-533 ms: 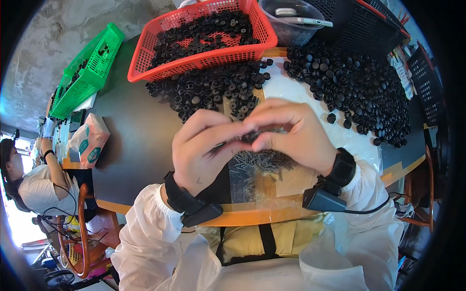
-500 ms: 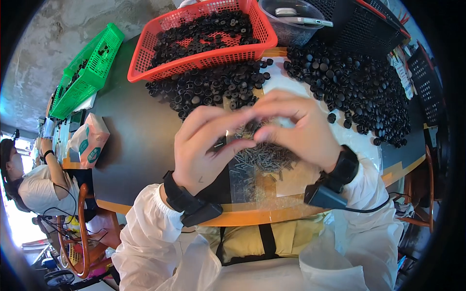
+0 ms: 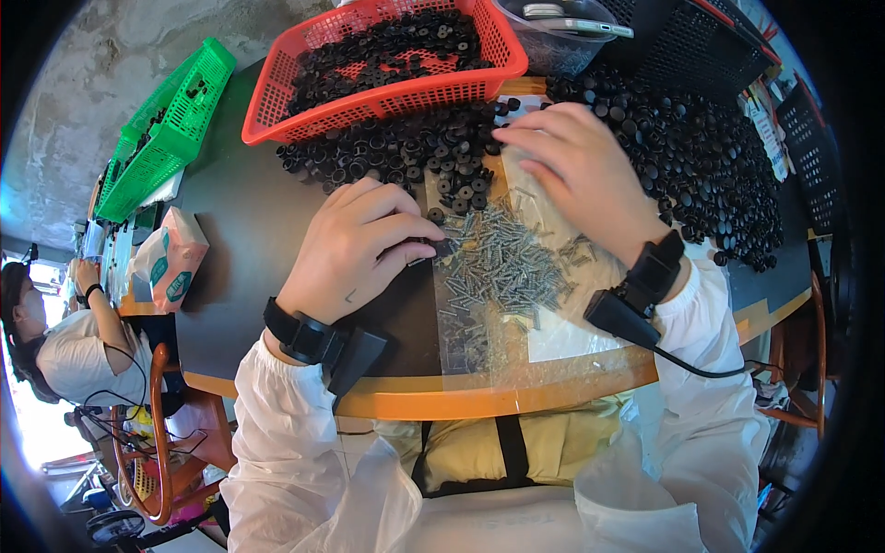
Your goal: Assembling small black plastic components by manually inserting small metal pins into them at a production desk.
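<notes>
left grip pinched on a black cap — right grip spread flat over screws

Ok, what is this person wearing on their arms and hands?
Both hands are bare. The left hand and right hand each come out of a loose white sleeve gathered at the cuff. Each wrist carries a black band with a black box-shaped unit; a black cable runs from the right one.

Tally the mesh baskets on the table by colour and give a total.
Red basket: 1
Green baskets: 2, stacked side by side at the table's left end
Black baskets: 2, at the far right, partly cut off by the picture's rim
Total: 5
</notes>
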A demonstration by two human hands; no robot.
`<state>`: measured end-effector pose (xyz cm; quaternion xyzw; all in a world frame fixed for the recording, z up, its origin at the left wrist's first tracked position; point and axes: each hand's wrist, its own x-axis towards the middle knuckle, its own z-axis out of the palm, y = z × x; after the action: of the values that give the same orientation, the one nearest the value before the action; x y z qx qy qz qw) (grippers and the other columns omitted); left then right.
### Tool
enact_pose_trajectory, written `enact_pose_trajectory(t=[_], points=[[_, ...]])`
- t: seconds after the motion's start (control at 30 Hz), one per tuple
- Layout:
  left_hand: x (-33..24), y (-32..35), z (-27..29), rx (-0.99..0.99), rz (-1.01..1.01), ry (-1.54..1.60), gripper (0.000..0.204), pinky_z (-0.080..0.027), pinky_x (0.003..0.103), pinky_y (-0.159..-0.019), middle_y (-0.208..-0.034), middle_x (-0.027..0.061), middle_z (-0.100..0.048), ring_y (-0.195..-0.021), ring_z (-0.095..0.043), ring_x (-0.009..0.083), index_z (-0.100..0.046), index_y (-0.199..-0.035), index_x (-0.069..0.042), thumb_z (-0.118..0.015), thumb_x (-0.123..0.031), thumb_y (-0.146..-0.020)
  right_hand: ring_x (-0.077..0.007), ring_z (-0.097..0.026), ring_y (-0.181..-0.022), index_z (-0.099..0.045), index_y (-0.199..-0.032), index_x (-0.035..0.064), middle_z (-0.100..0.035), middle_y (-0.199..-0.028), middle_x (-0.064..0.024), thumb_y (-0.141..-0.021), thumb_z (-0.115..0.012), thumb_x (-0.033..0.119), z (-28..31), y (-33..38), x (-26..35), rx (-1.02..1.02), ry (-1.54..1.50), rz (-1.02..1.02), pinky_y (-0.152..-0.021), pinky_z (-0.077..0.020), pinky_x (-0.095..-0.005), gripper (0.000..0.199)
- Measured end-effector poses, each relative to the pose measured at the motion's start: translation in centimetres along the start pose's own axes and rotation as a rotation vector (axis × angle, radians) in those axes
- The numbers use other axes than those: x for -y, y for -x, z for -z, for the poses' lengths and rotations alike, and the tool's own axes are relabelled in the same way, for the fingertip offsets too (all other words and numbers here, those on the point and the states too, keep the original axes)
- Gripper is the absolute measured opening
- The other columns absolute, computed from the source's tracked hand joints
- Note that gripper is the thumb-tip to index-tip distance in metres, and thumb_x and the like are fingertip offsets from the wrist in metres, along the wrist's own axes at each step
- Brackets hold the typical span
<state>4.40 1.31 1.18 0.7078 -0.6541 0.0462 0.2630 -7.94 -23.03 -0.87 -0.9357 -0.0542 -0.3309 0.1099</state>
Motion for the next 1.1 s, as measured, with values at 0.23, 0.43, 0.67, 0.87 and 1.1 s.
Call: enact_pose_trajectory(t=[0.23, 0.43, 0.67, 0.87, 1.1], points=[[-0.2, 0.0, -0.1, 0.045, -0.023, 0.104, 0.022, -0.047, 0.034, -0.068, -0.082, 0.0011, -0.061, -0.079, -0.058, 0.0220, -0.072, -0.087, -0.010, -0.080, -0.012, -0.066, -0.0226, -0.054, -0.097, -0.069, -0.101, 0.0088, -0.059, -0.097, -0.0027, -0.080, -0.069, 0.015, -0.3, -0.1, 0.9, 0.141, -0.066, 0.006, -0.086, -0.0463, -0.0354, 0.022], [-0.2, -0.1, -0.5, 0.076, -0.041, 0.124, 0.020, -0.047, 0.033, -0.068, -0.083, 0.0016, -0.062, -0.079, -0.058, 0.0222, -0.072, -0.085, -0.009, -0.080, -0.010, -0.067, -0.0236, -0.055, -0.096, -0.069, -0.096, 0.0093, -0.060, -0.094, -0.0022, -0.078, -0.072, 0.018, -0.6, -0.1, 0.7, 0.127, -0.149, 0.040, -0.085, -0.0462, -0.0367, 0.021], [-0.6, -0.4, -0.6, 0.052, -0.015, 0.111, 0.019, -0.047, 0.034, -0.069, -0.082, 0.0024, -0.063, -0.078, -0.058, 0.0230, -0.070, -0.084, -0.008, -0.079, -0.011, -0.068, -0.0243, -0.056, -0.092, -0.066, -0.092, 0.0087, -0.063, -0.089, -0.0030, -0.077, -0.072, 0.018, -1.3, 0.0, 1.1, 0.082, -0.255, -0.003, -0.082, -0.0468, -0.0363, 0.018], [-0.6, -0.5, -0.5, 0.086, 0.001, 0.052, 0.019, -0.047, 0.033, -0.070, -0.083, 0.0026, -0.063, -0.080, -0.058, 0.0231, -0.068, -0.083, -0.008, -0.079, -0.010, -0.067, -0.0252, -0.058, -0.088, -0.066, -0.096, 0.0104, -0.065, -0.086, -0.0043, -0.078, -0.071, 0.016, -1.0, 0.1, 1.1, 0.168, -0.266, -0.024, -0.080, -0.0472, -0.0370, 0.019], [-1.4, -0.4, -1.0, -0.026, 0.097, 0.128, 0.017, -0.048, 0.032, -0.070, -0.089, 0.0049, -0.064, -0.081, -0.059, 0.0234, -0.066, -0.087, -0.006, -0.074, -0.002, -0.073, -0.0197, -0.064, -0.079, -0.066, -0.110, 0.0081, -0.068, -0.088, -0.0064, -0.079, -0.071, 0.007, 0.5, 0.2, 3.2, 0.088, -0.561, -0.207, -0.075, -0.0503, -0.0310, 0.032]])
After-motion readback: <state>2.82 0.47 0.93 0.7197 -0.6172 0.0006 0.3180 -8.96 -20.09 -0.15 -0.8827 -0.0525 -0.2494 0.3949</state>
